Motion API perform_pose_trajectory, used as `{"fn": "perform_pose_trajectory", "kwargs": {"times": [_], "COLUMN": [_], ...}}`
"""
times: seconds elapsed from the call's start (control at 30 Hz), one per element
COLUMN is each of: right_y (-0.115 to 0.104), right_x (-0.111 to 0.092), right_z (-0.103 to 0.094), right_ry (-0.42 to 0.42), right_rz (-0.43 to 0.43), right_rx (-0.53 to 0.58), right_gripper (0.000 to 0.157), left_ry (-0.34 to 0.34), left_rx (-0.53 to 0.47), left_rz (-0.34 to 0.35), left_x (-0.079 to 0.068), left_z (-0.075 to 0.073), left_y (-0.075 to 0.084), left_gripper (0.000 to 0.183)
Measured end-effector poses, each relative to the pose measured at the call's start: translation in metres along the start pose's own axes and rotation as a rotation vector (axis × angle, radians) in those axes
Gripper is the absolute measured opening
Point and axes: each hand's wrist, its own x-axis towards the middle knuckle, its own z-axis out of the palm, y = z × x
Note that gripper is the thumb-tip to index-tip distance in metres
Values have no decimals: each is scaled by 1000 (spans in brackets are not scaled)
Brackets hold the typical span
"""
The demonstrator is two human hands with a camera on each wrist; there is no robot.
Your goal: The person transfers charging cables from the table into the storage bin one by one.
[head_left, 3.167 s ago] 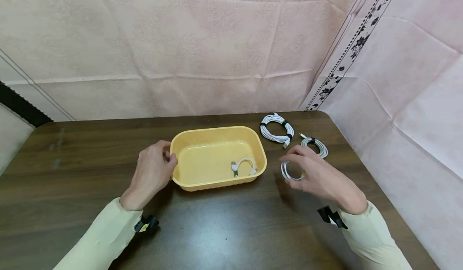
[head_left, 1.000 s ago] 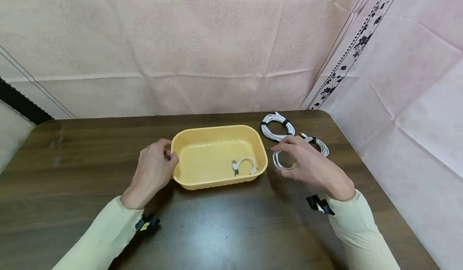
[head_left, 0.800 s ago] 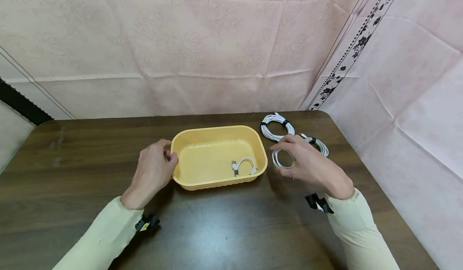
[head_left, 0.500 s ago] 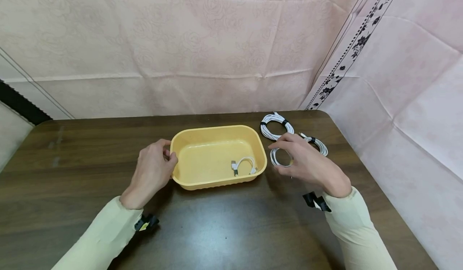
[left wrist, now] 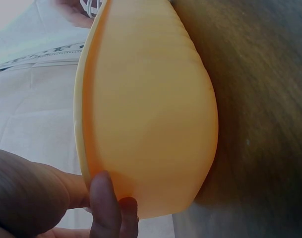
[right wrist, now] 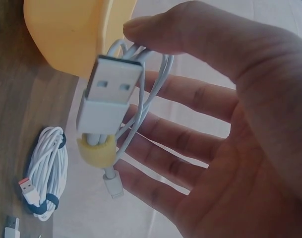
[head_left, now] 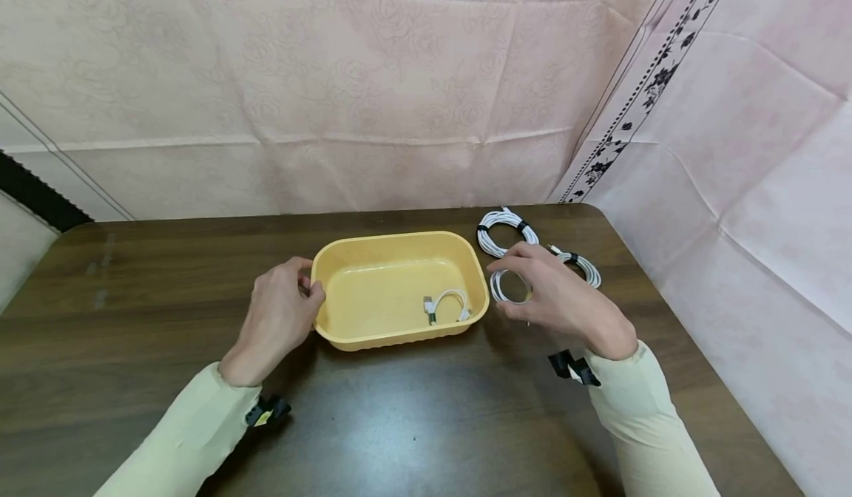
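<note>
A yellow plastic basin (head_left: 373,297) stands on the table, with a short white USB cable (head_left: 430,307) lying inside near its right end. My left hand (head_left: 276,319) pinches the basin's left rim; the left wrist view shows fingers (left wrist: 105,203) against the wall. In my right hand (head_left: 562,297) is a small coiled white USB cable (head_left: 495,287), held between thumb and fingers just off the basin's right side. Its metal USB plug (right wrist: 115,79) and a yellow tie (right wrist: 97,151) show plainly in the right wrist view.
Behind the right hand lie two more coiled white cables: a larger coil (head_left: 484,242) with black ties and a smaller coil (head_left: 591,271). The brown table (head_left: 373,423) ends at pale patterned cloth (head_left: 399,97) at the back and right.
My right hand has carried the coiled USB cable leftward and slightly toward the back, closer to the basin. The left hand and the basin have stayed put.
</note>
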Motion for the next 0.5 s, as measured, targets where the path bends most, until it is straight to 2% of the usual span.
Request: {"fn": "perform_pose_trajectory", "kwargs": {"times": [0.5], "right_y": [-4], "right_x": [5], "right_z": [-3], "right_ry": [-6], "right_rz": [12], "right_rx": [31], "right_gripper": [45], "left_ry": [-2], "left_rx": [7], "left_rz": [-6], "left_x": [0], "left_z": [0], "left_y": [1], "left_gripper": [40]}}
